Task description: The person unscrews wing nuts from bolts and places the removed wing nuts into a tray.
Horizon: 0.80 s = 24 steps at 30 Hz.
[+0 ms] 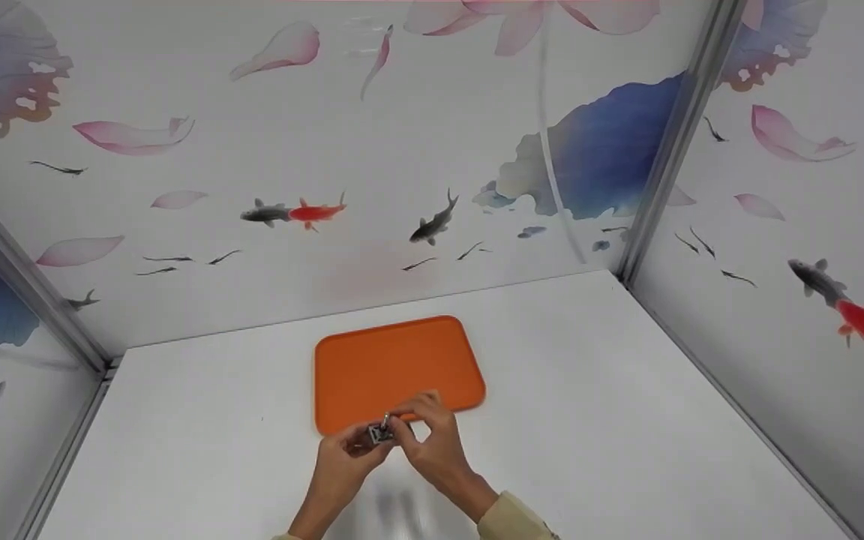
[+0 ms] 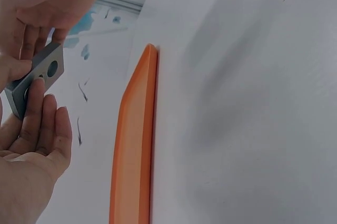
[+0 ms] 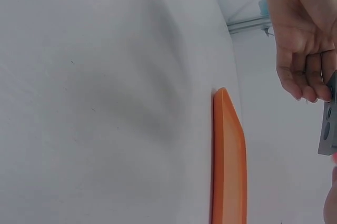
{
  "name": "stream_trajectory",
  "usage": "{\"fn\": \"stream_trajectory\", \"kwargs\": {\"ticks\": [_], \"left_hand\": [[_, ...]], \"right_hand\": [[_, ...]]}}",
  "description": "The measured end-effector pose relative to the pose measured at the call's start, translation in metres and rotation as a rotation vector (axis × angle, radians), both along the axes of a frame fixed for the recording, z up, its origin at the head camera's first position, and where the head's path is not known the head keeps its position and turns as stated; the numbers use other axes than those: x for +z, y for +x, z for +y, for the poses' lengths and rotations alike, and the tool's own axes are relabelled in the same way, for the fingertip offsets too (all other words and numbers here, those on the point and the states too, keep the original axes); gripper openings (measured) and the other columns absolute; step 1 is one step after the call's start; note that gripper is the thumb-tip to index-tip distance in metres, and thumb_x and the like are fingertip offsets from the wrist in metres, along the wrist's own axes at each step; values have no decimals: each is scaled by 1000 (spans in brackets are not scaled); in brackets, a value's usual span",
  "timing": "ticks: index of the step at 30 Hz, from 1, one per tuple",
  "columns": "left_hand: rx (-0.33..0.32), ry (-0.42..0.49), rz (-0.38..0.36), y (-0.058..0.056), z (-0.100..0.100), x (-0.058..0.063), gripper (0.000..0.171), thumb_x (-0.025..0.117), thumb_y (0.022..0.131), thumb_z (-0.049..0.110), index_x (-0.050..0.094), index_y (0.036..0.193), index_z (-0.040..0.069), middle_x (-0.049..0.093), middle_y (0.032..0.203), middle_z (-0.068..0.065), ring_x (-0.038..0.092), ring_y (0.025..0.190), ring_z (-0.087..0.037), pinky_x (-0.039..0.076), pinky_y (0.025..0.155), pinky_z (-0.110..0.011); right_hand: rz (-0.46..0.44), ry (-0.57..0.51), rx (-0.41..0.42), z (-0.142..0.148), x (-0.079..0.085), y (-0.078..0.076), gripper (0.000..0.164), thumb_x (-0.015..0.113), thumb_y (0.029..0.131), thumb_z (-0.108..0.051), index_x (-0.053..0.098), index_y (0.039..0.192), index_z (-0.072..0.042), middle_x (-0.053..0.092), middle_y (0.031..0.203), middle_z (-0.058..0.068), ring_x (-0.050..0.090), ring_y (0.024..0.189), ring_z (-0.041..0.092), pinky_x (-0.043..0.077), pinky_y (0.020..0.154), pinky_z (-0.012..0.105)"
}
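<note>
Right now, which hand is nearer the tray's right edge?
Right: in the head view, the right hand lies left of the tray's right edge; the left hand is farther left.

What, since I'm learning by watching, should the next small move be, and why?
Perhaps a gentle nudge of the small silver part with the right hand, which appears to pinch it against the metal block that the left hand grips. Both hands are above the table, so slow motion seems safer against a drop.
</note>
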State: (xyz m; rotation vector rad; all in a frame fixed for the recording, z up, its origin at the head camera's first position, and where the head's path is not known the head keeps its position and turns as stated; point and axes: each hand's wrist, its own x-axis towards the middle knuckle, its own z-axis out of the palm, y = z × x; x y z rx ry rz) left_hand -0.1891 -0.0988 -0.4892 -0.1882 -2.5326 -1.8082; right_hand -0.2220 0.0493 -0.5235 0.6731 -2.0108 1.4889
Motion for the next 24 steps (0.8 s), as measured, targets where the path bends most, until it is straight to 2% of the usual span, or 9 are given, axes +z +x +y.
{"fn": "stream_trajectory", "kwargs": {"ticks": [1,4,8,11,20,24], "left_hand": [[0,4,0,0,0,0,35,72,77,19,65,106,0,68,96,-13,64,86,-19,54,73,-20],[-2,22,-6,-1,0,-3,36,72,77,20,64,106,-1,68,97,-14,65,87,-20,54,72,-21],[-6,40,-9,-10,-3,-22,39,73,77,24,65,107,2,68,97,-12,64,87,-17,54,73,-20],[-9,42,0,-15,-5,-33,39,73,76,29,66,106,5,68,96,-9,64,86,-13,53,75,-19],[-1,29,6,-15,-5,-31,37,73,76,30,67,103,6,68,94,-8,63,83,-13,53,74,-19],[-5,25,16,-15,-6,-32,39,74,75,30,66,105,6,69,96,-8,64,83,-12,53,74,-20]], "right_hand": [[-5,-3,9,0,0,0,8,66,84,-15,68,90,-20,63,87,-9,52,87,11,47,76,31],[-19,-14,31,-1,12,7,9,67,83,-14,68,91,-19,64,86,-5,53,85,15,46,76,34],[-37,-16,45,-2,29,18,13,70,79,-9,68,91,-14,65,84,4,54,83,23,45,77,34],[-37,-3,48,-2,29,19,16,71,78,-10,67,93,-15,65,85,4,54,83,24,45,78,33],[-9,2,51,-2,28,17,14,71,77,-7,68,90,-7,65,84,5,54,83,23,45,77,34],[-15,2,56,0,28,18,14,71,78,-5,67,91,-7,64,86,6,53,85,24,49,74,37]]}}
